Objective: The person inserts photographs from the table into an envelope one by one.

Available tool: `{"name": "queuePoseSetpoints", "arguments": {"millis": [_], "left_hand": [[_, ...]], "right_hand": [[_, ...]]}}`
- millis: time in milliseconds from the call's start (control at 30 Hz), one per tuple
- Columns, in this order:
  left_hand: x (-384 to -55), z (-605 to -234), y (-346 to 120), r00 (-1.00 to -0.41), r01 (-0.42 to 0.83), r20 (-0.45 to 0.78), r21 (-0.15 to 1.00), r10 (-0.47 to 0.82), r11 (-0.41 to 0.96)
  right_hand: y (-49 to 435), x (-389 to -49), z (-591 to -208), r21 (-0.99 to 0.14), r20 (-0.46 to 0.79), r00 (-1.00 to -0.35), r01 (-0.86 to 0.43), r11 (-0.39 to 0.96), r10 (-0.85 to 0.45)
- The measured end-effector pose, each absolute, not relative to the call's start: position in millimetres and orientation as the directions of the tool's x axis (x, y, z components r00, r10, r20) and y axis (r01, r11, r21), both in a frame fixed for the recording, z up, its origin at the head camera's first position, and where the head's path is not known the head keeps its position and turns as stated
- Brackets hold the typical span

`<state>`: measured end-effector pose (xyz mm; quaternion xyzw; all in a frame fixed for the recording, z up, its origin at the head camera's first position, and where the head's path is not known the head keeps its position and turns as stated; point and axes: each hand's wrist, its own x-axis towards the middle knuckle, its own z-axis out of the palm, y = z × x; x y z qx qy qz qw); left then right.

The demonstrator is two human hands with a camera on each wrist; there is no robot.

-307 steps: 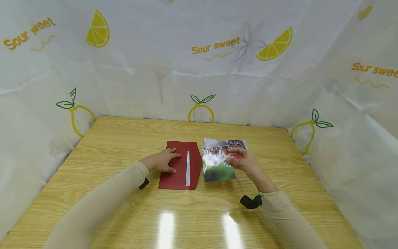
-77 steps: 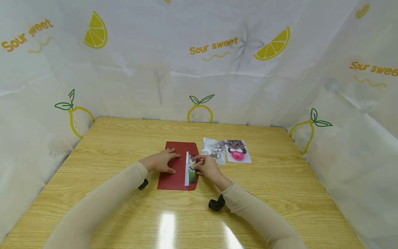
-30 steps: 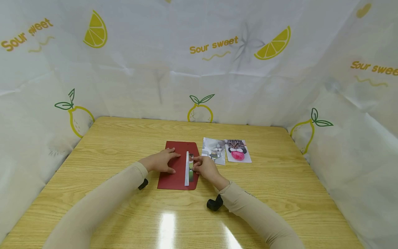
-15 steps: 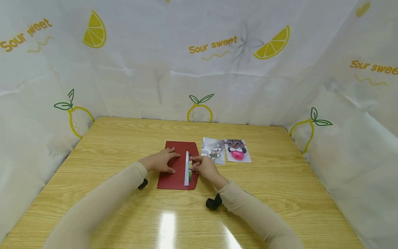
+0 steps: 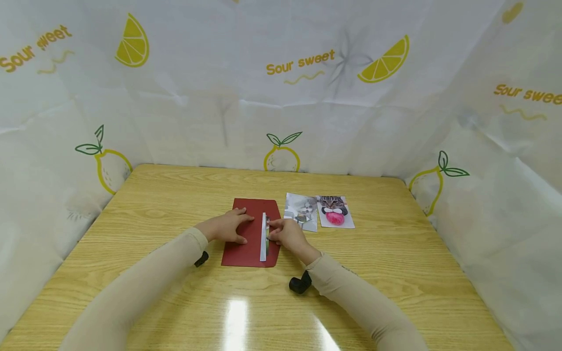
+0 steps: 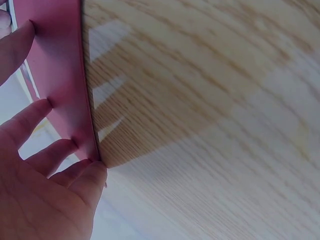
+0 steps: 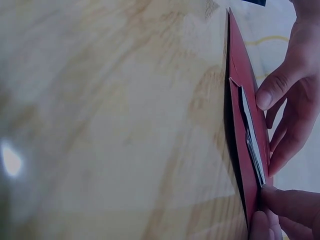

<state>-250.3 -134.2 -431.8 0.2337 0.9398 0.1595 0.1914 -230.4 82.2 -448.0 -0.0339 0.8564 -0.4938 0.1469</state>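
My left hand (image 5: 227,227) rests on a red envelope (image 5: 241,254) lying on the table, its fingers spread and fairly straight, their tips on the paper in the left wrist view. A white strip (image 5: 263,243) runs along the envelope's opening, with the flap to the right. My right hand (image 5: 290,236) pinches the edge of a tiger photo (image 5: 268,247). Only a narrow green and dark band of this photo shows beside the strip; the rest is hidden in the envelope. In the right wrist view, thin white and dark edges (image 7: 254,142) stand in the opening, with the right fingertips at their near end.
Right of the envelope lie a pale greyish photo (image 5: 303,210), partly behind the right hand, and a cat photo (image 5: 335,214) with a pink ball-like shape. The wooden table (image 5: 189,302) ends at a white lemon-print cloth (image 5: 197,122). Black wrist-camera mounts hang below both wrists.
The right hand has brought the tiger photo left from above the other photos and into the envelope. Its visible band has kept narrowing over the last second. The left hand has stayed put.
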Motion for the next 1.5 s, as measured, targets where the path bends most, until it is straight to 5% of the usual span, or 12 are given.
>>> {"name": "queuePoseSetpoints", "arguments": {"millis": [1500], "left_hand": [[-250.5,-436.4,-136.5,-0.82,0.365,-0.283,0.409,0.497,0.836]], "right_hand": [[81.3,-235.1,-451.7,-0.844,-0.235,-0.95,0.096,0.527,-0.204]]}}
